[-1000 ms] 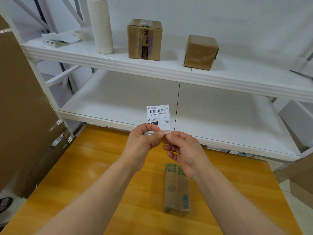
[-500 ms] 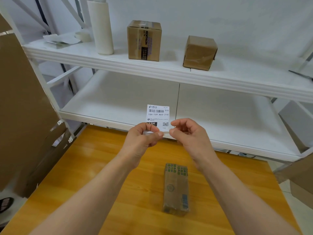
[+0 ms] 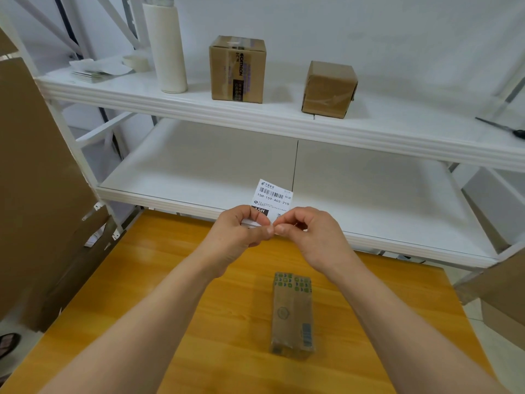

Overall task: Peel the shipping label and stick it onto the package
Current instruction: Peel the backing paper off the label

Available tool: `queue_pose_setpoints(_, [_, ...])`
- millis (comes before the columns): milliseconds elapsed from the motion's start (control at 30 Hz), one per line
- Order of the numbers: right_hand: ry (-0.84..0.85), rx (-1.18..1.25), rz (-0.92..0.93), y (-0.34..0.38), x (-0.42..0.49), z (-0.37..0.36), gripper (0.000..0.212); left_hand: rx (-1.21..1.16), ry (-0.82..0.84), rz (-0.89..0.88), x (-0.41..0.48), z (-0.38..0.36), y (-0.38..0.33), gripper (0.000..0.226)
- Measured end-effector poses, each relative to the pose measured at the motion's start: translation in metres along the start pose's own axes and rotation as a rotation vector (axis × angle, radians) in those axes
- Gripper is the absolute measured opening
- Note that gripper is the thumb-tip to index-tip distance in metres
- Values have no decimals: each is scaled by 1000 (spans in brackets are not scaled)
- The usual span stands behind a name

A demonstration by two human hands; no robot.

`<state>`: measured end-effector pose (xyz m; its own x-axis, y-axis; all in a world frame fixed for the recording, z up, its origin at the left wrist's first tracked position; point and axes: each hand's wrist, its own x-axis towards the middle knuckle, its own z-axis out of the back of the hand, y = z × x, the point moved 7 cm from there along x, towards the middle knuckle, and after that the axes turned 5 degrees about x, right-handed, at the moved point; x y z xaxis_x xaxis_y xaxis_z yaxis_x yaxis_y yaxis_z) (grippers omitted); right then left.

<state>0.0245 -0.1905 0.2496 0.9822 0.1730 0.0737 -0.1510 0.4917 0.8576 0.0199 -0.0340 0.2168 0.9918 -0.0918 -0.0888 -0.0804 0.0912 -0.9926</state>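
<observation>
Head view: the lower edge of the label [image 3: 273,198] is hidden behind the fingers, so whether its backing has started to part cannot be told. Its small print is too fine to read beyond the barcode, a code line and a black block. Scissors [image 3: 508,129] at the right end of the upper shelf [image 3: 369,129] are cut by the frame edge, and the cardboard [image 3: 34,172] at left runs out of view.

The left hand [image 3: 237,233] is curled, thumb and forefinger pressed together on the label's lower left edge. The right hand [image 3: 312,236] is curled likewise, its thumb and forefinger pinching the label's lower right corner; the two thumb tips touch each other below the label. The other fingers of both hands are folded in. The label stands nearly upright above the hands, tilted a little to the right, printed side to the camera.

The package [image 3: 292,312], a long brown box with green dots at its far end, lies flat on the wooden table [image 3: 142,308], below and nearer than the hands, under the right wrist, apart from both hands and the label.

On the upper shelf stand a white cylinder [image 3: 166,49], a tall box [image 3: 237,69] and a smaller box [image 3: 329,89]
</observation>
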Motion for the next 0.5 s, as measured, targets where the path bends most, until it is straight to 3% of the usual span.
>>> queue_pose_setpoints(333, [0, 77, -48, -2, -6, -2, 10, -35, -36, -33, 1, -3, 2, 60])
queue_pose_setpoints(500, [-22, 119, -65, -3, -5, 0, 8, -136, -44, 11, 2, -5, 6, 59])
